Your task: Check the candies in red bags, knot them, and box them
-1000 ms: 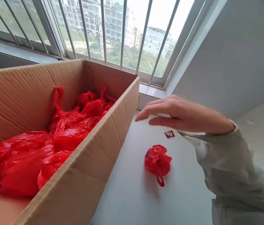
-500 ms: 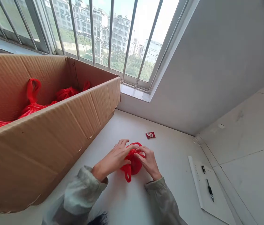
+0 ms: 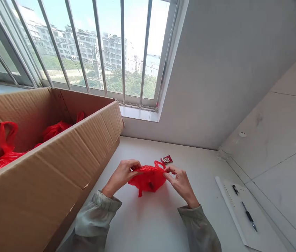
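Note:
A small red plastic bag (image 3: pixel 148 179) hangs just above the white table (image 3: pixel 150 220), stretched out between my two hands. My left hand (image 3: pixel 123 175) pinches its left edge with closed fingers. My right hand (image 3: pixel 181 182) pinches the right edge near a handle loop. A small red packet (image 3: pixel 166 160) lies on the table just behind the bag.
A large open cardboard box (image 3: pixel 58 157) fills the left side, with several red plastic bags (image 3: pixel 6 150) inside. A white sheet with a pen (image 3: pixel 249 216) lies at the right. A barred window (image 3: pixel 98 52) is behind; a grey wall stands on the right.
The camera view turned right and down. Both hands came onto the red bag, lifted it and pulled its top apart sideways.

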### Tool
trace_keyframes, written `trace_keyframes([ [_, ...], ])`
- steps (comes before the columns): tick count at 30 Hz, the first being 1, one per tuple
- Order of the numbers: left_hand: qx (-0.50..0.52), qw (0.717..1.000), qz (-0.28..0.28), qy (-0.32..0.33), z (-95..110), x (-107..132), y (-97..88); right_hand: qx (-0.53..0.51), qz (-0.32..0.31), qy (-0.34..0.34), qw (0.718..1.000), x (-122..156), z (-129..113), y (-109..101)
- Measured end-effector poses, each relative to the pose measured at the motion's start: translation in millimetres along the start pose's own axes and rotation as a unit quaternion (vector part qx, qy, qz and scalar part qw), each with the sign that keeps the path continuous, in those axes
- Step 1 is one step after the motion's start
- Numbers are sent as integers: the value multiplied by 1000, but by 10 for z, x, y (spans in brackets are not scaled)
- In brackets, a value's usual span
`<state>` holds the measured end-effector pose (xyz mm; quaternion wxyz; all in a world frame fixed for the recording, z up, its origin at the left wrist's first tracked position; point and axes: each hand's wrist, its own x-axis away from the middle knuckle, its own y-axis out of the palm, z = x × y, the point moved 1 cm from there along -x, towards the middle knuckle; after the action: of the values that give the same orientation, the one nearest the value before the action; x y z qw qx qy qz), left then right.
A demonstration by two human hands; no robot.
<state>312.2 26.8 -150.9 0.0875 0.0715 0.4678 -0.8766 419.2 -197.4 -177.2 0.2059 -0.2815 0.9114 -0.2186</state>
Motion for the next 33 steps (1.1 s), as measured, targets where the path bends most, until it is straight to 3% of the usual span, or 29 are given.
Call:
trace_keyframes([
  [3, -16, 1000, -18, 6, 0, 25, 5, 22, -40, -18, 999, -70, -115, 72],
  [7, -33, 999, -25, 29, 131, 32, 118, 142, -59, -38, 987, -188, -275, 319],
  [12, -54, 997, -45, 4, 134, -20, 291, 200, -67, -33, 977, -285, -239, 552],
  [17, -13, 999, -32, 6, 3, -54, 235, 173, -45, -16, 984, -354, -144, 436],
  [23, 54, 998, 33, 5, -173, -8, -111, 151, -4, 22, 988, -387, -72, 38],
  [26, 68, 997, 35, 1, -168, 49, -228, 147, -32, 27, 988, -319, -64, -121],
  [30, 60, 998, 5, 14, 28, 76, -118, 106, -84, -13, 991, -264, -130, -66],
  [33, 38, 999, 10, 4, 199, 40, 73, 67, -60, -45, 995, -299, -190, 160],
])
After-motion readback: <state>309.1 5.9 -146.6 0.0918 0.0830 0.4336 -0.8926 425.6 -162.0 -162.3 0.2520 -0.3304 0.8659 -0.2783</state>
